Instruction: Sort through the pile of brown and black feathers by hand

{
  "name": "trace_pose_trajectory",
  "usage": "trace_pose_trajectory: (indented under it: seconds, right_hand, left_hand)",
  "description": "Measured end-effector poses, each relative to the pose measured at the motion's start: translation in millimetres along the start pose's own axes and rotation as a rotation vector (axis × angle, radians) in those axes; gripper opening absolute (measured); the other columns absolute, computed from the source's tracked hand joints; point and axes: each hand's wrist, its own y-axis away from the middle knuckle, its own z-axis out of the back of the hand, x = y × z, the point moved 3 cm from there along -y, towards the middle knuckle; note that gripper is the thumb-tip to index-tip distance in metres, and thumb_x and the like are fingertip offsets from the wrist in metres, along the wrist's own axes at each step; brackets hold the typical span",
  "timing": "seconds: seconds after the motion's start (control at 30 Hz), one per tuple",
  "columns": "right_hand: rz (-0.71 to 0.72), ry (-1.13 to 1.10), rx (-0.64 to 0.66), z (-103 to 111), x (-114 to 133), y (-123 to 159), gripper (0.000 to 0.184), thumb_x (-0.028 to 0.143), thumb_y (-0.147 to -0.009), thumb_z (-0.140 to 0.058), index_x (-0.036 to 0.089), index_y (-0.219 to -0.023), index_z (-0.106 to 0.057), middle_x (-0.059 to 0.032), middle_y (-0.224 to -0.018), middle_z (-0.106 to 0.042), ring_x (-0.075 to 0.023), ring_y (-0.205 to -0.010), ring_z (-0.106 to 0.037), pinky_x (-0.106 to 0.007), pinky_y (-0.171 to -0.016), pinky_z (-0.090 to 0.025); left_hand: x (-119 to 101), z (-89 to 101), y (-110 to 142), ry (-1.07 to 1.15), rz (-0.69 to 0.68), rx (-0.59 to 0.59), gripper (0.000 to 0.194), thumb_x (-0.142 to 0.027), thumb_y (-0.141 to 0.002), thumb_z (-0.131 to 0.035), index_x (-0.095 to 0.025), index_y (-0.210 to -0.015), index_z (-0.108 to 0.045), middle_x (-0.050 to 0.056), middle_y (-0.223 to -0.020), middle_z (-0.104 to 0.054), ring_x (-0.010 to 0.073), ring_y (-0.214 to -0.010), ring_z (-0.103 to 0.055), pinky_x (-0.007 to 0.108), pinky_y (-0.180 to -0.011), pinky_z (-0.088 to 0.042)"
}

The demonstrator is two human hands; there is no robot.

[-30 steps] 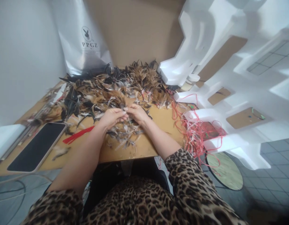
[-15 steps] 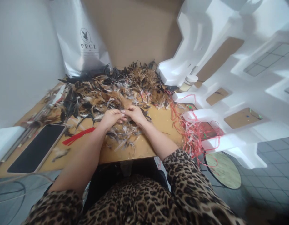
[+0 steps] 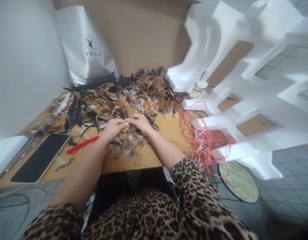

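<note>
My left hand (image 3: 115,129) and my right hand (image 3: 141,123) meet fingertip to fingertip over the near edge of a feather pile (image 3: 101,96). Both are closed in a pinch, thumbs against forefingers. A tuft of brown feathers (image 3: 131,110) shows right at the fingertips; its base is covered by them, and its outline blends into the pile behind. Under my wrists lie loose grey and brown feathers (image 3: 130,146) on the wooden table (image 3: 146,159). Beside my left forearm is a bundle of red strips (image 3: 82,145).
A phone (image 3: 40,158) lies at the left. Behind the feathers stands a silver bag (image 3: 86,43). White foam packing (image 3: 263,90) fills the right side, with tangled red string (image 3: 206,141) and a white-lidded jar (image 3: 199,88) near it. Below is a round stool top (image 3: 240,181).
The view has shifted slightly. Both hands have moved a little left, still pinched together; the left fingers are now more curled in.
</note>
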Motion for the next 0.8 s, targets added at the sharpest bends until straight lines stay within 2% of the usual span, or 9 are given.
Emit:
trace_pose_trajectory:
  seconds: [0.1, 0.2, 0.27, 0.37, 0.47, 0.6, 0.7, 0.8]
  right_hand:
    - [-0.023, -0.045, -0.022, 2, 2, -3, 0.035, 0.045, -0.058, -0.073, 0.014, -0.066, -0.06, 0.005, -0.054, -0.055, -0.0048, -0.05, -0.042, -0.019, -0.052, -0.032]
    - [-0.04, -0.089, -0.101, 9, 7, -8, 0.03, 0.041, -0.061, -0.07, 0.014, -0.074, -0.063, 0.005, -0.054, -0.054, -0.0059, -0.051, -0.044, -0.019, -0.052, -0.032]
    - [0.004, -0.012, -0.118, 14, 12, -11, 0.025, 0.037, -0.064, -0.068, 0.013, -0.071, -0.063, 0.0053, -0.052, -0.053, -0.0053, -0.05, -0.041, -0.02, -0.053, -0.033]
    - [0.083, 0.255, -0.053, 16, 18, -14, 0.02, 0.032, -0.067, -0.064, 0.012, -0.069, -0.064, 0.0032, -0.058, -0.057, -0.0061, -0.054, -0.045, -0.02, -0.058, -0.037]
    - [0.137, 0.617, 0.032, 11, 19, -15, 0.016, 0.028, -0.069, -0.06, 0.012, -0.067, -0.066, 0.001, -0.061, -0.06, -0.0086, -0.059, -0.05, -0.022, -0.061, -0.038]
    - [0.103, 1.02, 0.004, 1, 19, -14, 0.016, 0.027, -0.07, -0.055, 0.017, -0.071, -0.068, -0.0031, -0.069, -0.065, -0.0145, -0.068, -0.057, -0.026, -0.065, -0.04]
    - [-0.004, 1.187, -0.015, -4, 14, -12, 0.018, 0.031, -0.069, -0.058, 0.019, -0.075, -0.069, -0.0076, -0.079, -0.068, -0.0194, -0.074, -0.06, -0.029, -0.066, -0.042]
    - [-0.03, 1.208, -0.004, -3, 6, -13, 0.015, 0.025, -0.068, -0.057, 0.018, -0.074, -0.069, -0.0093, -0.081, -0.068, -0.0199, -0.076, -0.061, -0.028, -0.066, -0.042]
  left_hand:
    - [-7, 6.0, 0, 0.023, -0.033, -0.066, 0.022, -0.03, -0.059, -0.078, -0.012, -0.067, -0.07, 0.005, -0.063, -0.067, 0.0076, -0.05, -0.057, 0.019, -0.053, -0.047]
    - [-13, 17.7, -1, 0.204, -0.06, -0.186, 0.017, -0.024, -0.064, -0.075, -0.011, -0.071, -0.07, 0.005, -0.064, -0.067, 0.006, -0.052, -0.058, 0.014, -0.05, -0.045]
    - [-13, 25.2, -2, 0.352, -0.072, -0.211, 0.013, -0.02, -0.067, -0.072, -0.01, -0.074, -0.069, 0.004, -0.066, -0.066, 0.0053, -0.054, -0.059, 0.013, -0.05, -0.045]
    - [-7, 32.4, -3, 0.504, -0.05, -0.17, 0.006, -0.014, -0.07, -0.069, -0.009, -0.073, -0.068, 0.003, -0.064, -0.065, 0.0053, -0.055, -0.059, 0.012, -0.049, -0.046]
    - [0, 35.8, -3, 0.607, -0.02, -0.121, 0.003, -0.011, -0.074, -0.065, -0.01, -0.074, -0.068, 0.003, -0.067, -0.064, 0.0047, -0.056, -0.059, 0.011, -0.048, -0.046]
    - [1, 36.8, -2, 0.686, 0.003, -0.074, 0.007, -0.008, -0.076, -0.06, -0.01, -0.075, -0.067, 0.002, -0.066, -0.063, 0.0048, -0.056, -0.059, 0.01, -0.048, -0.046]
    - [0, 35.3, 1, 0.703, 0.013, -0.052, 0.008, -0.007, -0.077, -0.059, -0.009, -0.076, -0.067, 0.003, -0.066, -0.063, 0.0054, -0.056, -0.059, 0.011, -0.046, -0.046]
    - [0, 33.5, 2, 0.708, 0.031, -0.045, 0.008, -0.007, -0.077, -0.059, -0.009, -0.076, -0.067, 0.003, -0.066, -0.062, 0.0055, -0.055, -0.059, 0.01, -0.045, -0.045]
